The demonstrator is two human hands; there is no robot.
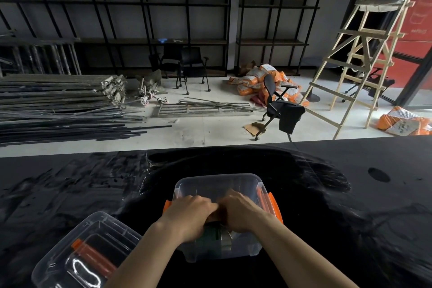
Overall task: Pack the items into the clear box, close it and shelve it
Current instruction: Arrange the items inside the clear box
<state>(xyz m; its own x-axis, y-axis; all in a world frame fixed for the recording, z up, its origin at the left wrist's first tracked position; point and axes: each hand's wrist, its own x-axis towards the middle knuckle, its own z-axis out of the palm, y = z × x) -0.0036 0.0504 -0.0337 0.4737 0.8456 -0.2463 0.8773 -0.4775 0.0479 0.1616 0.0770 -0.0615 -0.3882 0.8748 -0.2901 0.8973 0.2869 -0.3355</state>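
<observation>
Clear box is sitting open on the black counter, w/ orange latches at its sides. Left hand & right hand are reaching inside, fingers curled together over items there; exact grip is hidden. Lid is lying near-left.

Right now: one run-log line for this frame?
phase: packing | left hand + right hand: inside open clear plastic box, on dark item | clear orange-handled lid: off, left
</observation>
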